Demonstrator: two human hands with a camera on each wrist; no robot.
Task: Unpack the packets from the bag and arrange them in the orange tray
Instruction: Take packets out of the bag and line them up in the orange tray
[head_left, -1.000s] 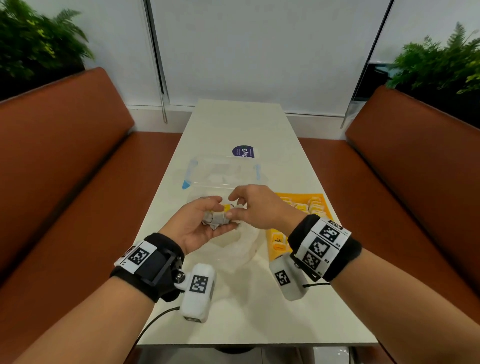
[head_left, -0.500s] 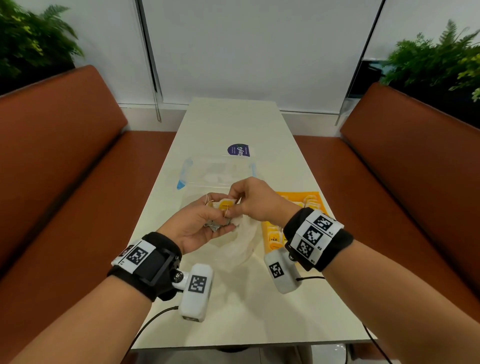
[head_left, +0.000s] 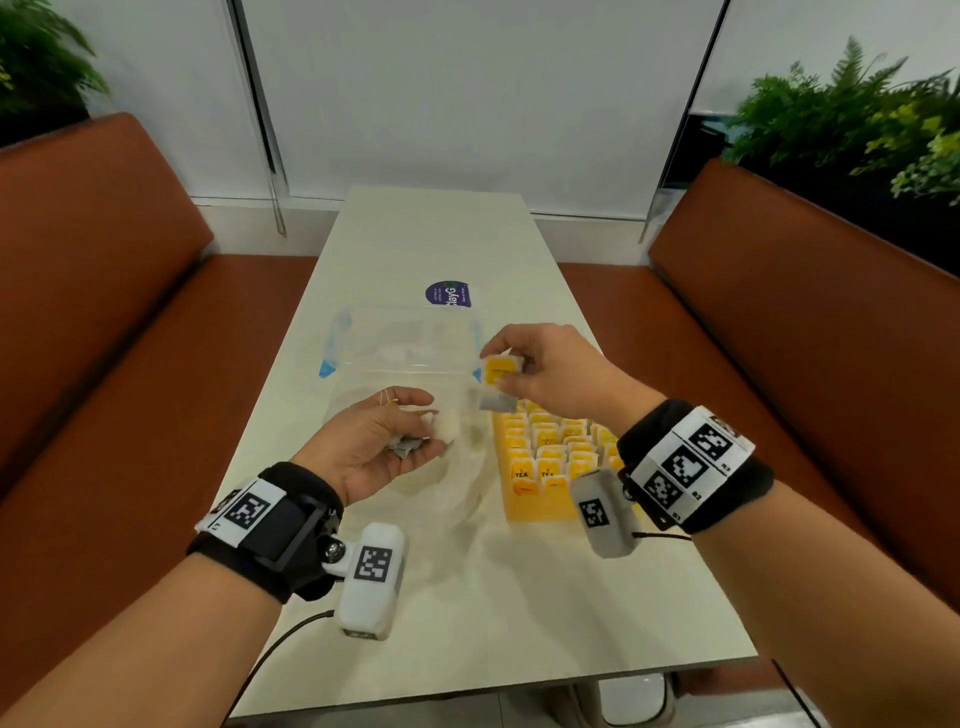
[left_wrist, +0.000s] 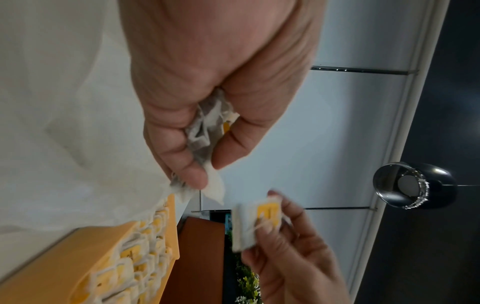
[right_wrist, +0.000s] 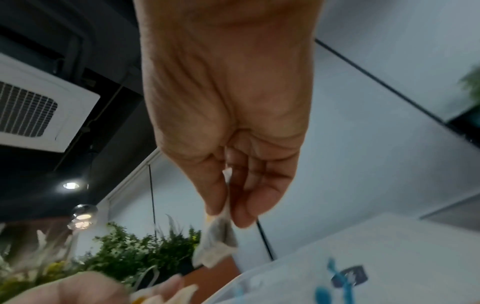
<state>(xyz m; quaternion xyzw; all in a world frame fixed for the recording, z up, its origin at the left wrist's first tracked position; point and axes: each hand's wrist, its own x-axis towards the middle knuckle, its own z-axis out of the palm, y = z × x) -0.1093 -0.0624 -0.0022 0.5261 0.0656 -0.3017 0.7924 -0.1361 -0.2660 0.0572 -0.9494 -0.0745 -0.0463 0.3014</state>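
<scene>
- Head view had your right hand (head_left: 550, 371) up above the far end of the orange tray (head_left: 550, 506), thumb and fingers pinching a single yellow-tagged packet (head_left: 500, 370), its grey pouch dangling beneath!
- Your left hand (head_left: 376, 447) sat palm-up to the left over the clear bag (head_left: 457, 483), fingers curled round a small clutch of packets (head_left: 410, 446).
- Rows of packets already filled the tray; I'd judge the job well along.
- To do this well, you'd carry that packet to an unfilled spot, stand it with the tag facing like its neighbours, and mind the string.
- Left wrist view showed what the head view couldn't: the crumpled pouches (left_wrist: 207, 127) wedged between thumb and fingers, and the tray's rows edge-on.
- Right wrist view showed the pinch from below, pouch (right_wrist: 217, 242) hanging free, plus the clear container (right_wrist: 363, 273) with blue clips, but no tray.
</scene>
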